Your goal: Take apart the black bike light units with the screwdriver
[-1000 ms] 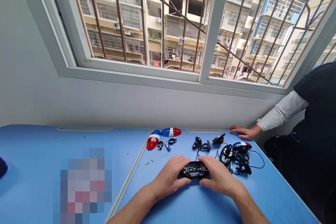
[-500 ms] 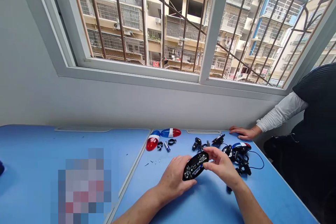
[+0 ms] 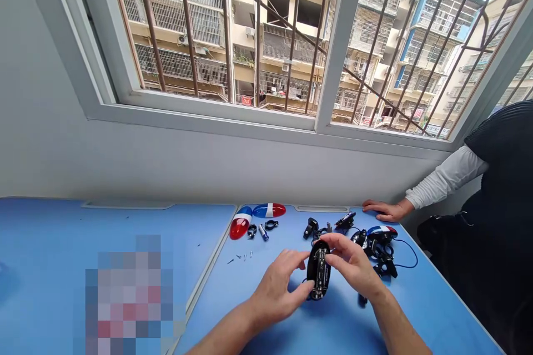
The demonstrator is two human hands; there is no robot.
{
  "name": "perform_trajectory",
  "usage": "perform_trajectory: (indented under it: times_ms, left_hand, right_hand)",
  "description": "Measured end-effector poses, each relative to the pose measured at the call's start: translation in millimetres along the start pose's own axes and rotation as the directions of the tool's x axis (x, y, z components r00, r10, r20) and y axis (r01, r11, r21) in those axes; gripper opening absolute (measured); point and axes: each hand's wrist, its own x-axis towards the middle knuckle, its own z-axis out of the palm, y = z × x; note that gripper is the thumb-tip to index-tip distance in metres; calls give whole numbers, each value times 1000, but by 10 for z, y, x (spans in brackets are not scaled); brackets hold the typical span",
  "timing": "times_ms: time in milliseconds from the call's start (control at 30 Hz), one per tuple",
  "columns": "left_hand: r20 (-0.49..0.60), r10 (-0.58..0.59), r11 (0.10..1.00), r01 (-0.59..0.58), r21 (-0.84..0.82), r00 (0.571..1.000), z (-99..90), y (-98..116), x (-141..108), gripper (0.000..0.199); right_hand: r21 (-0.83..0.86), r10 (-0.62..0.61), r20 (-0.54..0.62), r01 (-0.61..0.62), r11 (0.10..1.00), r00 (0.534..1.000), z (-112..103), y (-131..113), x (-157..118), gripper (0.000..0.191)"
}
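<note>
Right hand (image 3: 353, 263) has fingers closed on the black oval circuit board (image 3: 318, 269), held on edge over the blue table (image 3: 420, 310) (probably to see its side), left hand (image 3: 277, 294) open just beside it.

A hand can pass low over the blue table (image 3: 416, 310) near the arms. Farther up, black parts (image 3: 382, 252) and wires (image 3: 406, 258) sit just by the right hand (image 3: 353, 263). Past the left hand (image 3: 277, 288) lie small screws (image 3: 240, 258) and a red lamp (image 3: 240, 227).

The blue table (image 3: 433, 310) holds lamp shells (image 3: 242, 223), screws (image 3: 239, 259) and a battery (image 3: 264, 232).
</note>
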Motion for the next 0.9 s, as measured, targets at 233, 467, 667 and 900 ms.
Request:
perform_trajectory:
  times_ms: [233, 467, 667, 900]
  left_hand:
    - [165, -87, 797, 168, -580, 982, -62, -112, 32, 55]
    - [304, -118, 719, 292, -631, 945, -130, -104, 37, 58]
    - [238, -237, 587, 334, -737, 942, -159, -80, 60, 47]
    - [108, -308, 512, 260, -819, 945, -201, -116, 78, 52]
  right_hand:
    - [-30, -66, 201, 73, 997, 977, 66, -19, -5, 29]
    - [-14, -88, 156, 91, 996, 984, 200, 10, -17, 29]
    - [-218, 4, 102, 19, 976, 995, 172, 2, -58, 44]
    - [-295, 209, 183, -149, 944, 961, 175, 89, -111, 90]
